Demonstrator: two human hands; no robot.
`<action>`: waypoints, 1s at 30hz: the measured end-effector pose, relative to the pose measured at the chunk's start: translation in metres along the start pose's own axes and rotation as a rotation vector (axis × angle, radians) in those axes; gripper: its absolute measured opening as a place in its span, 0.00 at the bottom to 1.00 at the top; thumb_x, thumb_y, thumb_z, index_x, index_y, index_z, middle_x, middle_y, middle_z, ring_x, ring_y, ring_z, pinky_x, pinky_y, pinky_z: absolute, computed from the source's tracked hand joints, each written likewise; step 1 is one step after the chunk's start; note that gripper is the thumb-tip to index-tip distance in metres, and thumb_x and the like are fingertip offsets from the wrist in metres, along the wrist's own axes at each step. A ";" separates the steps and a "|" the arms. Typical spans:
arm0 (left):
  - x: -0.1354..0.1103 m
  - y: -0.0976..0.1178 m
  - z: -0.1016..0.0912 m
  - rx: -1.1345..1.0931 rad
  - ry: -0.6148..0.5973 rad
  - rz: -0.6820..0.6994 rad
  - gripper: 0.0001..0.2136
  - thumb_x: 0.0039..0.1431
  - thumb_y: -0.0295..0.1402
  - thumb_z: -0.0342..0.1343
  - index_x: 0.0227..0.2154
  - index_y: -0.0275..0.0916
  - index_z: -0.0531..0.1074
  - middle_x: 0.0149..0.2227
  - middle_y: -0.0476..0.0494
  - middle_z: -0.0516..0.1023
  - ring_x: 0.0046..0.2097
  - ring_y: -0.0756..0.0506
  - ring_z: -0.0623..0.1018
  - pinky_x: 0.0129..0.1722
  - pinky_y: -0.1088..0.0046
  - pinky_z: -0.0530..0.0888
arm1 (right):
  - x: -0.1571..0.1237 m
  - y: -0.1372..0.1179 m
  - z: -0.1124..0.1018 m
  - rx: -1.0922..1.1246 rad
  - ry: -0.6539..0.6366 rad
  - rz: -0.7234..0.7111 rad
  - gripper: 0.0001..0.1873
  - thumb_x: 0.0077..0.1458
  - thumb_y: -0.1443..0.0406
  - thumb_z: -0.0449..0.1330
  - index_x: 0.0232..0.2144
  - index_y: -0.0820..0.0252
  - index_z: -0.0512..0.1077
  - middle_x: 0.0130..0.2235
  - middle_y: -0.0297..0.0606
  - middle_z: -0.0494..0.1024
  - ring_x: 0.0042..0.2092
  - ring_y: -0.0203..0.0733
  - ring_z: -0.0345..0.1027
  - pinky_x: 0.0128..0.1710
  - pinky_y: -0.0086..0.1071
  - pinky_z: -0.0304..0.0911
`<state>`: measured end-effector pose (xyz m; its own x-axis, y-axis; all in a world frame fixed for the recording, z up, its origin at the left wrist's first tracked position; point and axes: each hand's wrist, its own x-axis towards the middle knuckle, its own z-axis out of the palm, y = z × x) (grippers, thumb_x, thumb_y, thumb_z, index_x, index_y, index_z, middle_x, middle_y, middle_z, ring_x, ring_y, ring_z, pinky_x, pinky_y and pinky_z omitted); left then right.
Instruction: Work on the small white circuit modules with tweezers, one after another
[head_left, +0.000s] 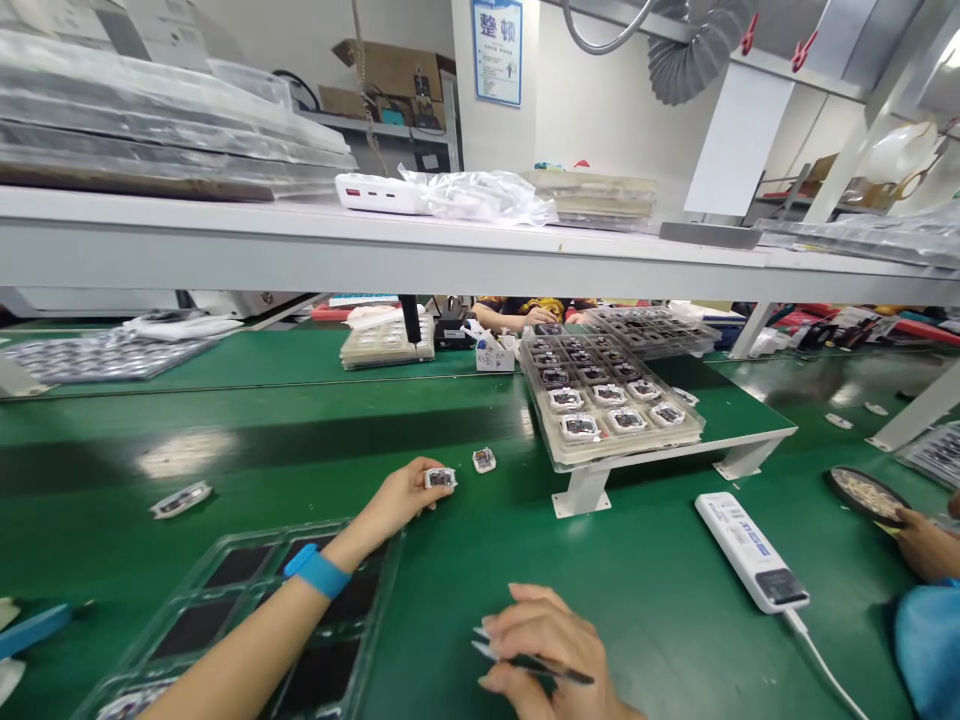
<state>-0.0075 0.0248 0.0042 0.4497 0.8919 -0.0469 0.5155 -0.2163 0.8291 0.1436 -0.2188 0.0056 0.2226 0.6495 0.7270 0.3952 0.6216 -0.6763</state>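
My left hand (397, 495), with a blue band on its wrist, pinches a small white-rimmed electronic module (440, 478) with circuit parts showing in its face. It holds the module just above the green bench. A similar module (484, 460) lies on the bench a little to the right. Lower down, my right hand (559, 650) is closed around a pair of tweezers (553, 668), tips pointing left and apart from any module. Under my left forearm lies a clear plastic tray (396, 560) with black-lined compartments; part of it is hidden by the arm.
A raised green stand (750, 415) carries stacked trays (562, 458) of modules. A white power bank (750, 550) with a cable lies at right. Another person's hand (926, 545) holds a round black dish (866, 495). A white shelf (480, 265) spans overhead. Another module (181, 499) lies left.
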 end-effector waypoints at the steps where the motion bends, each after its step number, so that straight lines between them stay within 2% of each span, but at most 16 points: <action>1: 0.008 -0.004 -0.003 0.048 0.021 -0.002 0.19 0.44 0.45 0.62 0.35 0.40 0.70 0.23 0.51 0.77 0.28 0.41 0.79 0.25 0.70 0.71 | -0.001 0.001 0.002 -0.005 0.003 -0.007 0.07 0.59 0.59 0.63 0.31 0.54 0.75 0.28 0.35 0.84 0.31 0.39 0.82 0.50 0.36 0.73; 5: 0.037 -0.018 -0.017 0.254 0.126 -0.024 0.16 0.53 0.40 0.61 0.42 0.36 0.72 0.35 0.41 0.81 0.40 0.38 0.80 0.38 0.64 0.75 | -0.004 0.004 0.009 -0.021 0.078 -0.022 0.11 0.60 0.56 0.63 0.29 0.54 0.75 0.26 0.34 0.83 0.29 0.40 0.81 0.50 0.37 0.74; 8: 0.052 -0.023 -0.019 0.406 0.193 -0.043 0.15 0.60 0.37 0.60 0.47 0.35 0.72 0.49 0.37 0.78 0.50 0.37 0.77 0.50 0.53 0.72 | -0.002 0.003 0.013 -0.026 0.149 -0.042 0.12 0.59 0.55 0.63 0.27 0.54 0.75 0.24 0.33 0.83 0.28 0.39 0.81 0.47 0.36 0.75; 11: 0.060 -0.019 -0.008 0.497 0.203 -0.005 0.19 0.63 0.37 0.59 0.55 0.39 0.69 0.62 0.38 0.68 0.60 0.33 0.68 0.58 0.43 0.64 | -0.001 0.004 0.014 -0.043 0.155 -0.077 0.11 0.59 0.56 0.63 0.28 0.54 0.75 0.24 0.32 0.82 0.27 0.40 0.80 0.45 0.37 0.76; 14: 0.062 -0.009 0.012 0.516 0.098 0.095 0.24 0.61 0.37 0.60 0.59 0.40 0.66 0.66 0.37 0.62 0.65 0.31 0.61 0.62 0.40 0.59 | -0.002 0.009 0.014 -0.062 0.135 -0.092 0.10 0.60 0.57 0.62 0.28 0.54 0.74 0.24 0.32 0.82 0.27 0.40 0.80 0.45 0.37 0.75; 18: 0.058 0.004 0.032 0.482 -0.010 0.180 0.19 0.63 0.36 0.59 0.56 0.40 0.69 0.64 0.38 0.65 0.63 0.32 0.66 0.59 0.41 0.63 | -0.005 0.014 0.010 -0.076 0.063 -0.104 0.08 0.60 0.59 0.61 0.30 0.54 0.74 0.25 0.32 0.82 0.28 0.41 0.80 0.45 0.39 0.75; 22: 0.042 0.016 0.036 0.389 0.023 0.204 0.15 0.64 0.36 0.58 0.51 0.39 0.72 0.58 0.39 0.71 0.56 0.36 0.73 0.55 0.48 0.70 | -0.003 0.010 0.002 -0.058 -0.015 -0.033 0.03 0.60 0.61 0.61 0.33 0.52 0.75 0.30 0.36 0.84 0.31 0.43 0.80 0.45 0.43 0.74; 25: 0.019 0.026 0.035 0.269 0.061 0.190 0.17 0.55 0.37 0.65 0.45 0.35 0.73 0.46 0.39 0.78 0.48 0.37 0.76 0.49 0.54 0.72 | 0.001 0.003 -0.006 -0.028 -0.018 0.020 0.01 0.59 0.65 0.62 0.35 0.52 0.75 0.32 0.37 0.84 0.33 0.44 0.79 0.46 0.44 0.73; 27: -0.001 0.032 0.036 0.165 0.064 0.168 0.20 0.47 0.36 0.69 0.41 0.35 0.72 0.36 0.42 0.79 0.41 0.37 0.78 0.42 0.59 0.74 | 0.003 0.001 -0.010 0.002 -0.012 0.104 0.03 0.59 0.66 0.62 0.36 0.53 0.75 0.35 0.38 0.83 0.37 0.45 0.79 0.45 0.42 0.73; 30: -0.041 0.040 0.040 -0.015 0.019 0.129 0.21 0.43 0.38 0.69 0.40 0.37 0.73 0.31 0.46 0.79 0.35 0.39 0.79 0.36 0.66 0.73 | 0.005 0.000 -0.014 0.130 0.069 0.216 0.02 0.60 0.64 0.62 0.36 0.55 0.76 0.39 0.41 0.82 0.43 0.46 0.78 0.42 0.38 0.75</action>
<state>0.0239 -0.0364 0.0171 0.4980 0.8642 0.0713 0.4432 -0.3243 0.8357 0.1570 -0.2216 0.0111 0.3511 0.7450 0.5672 0.2146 0.5256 -0.8232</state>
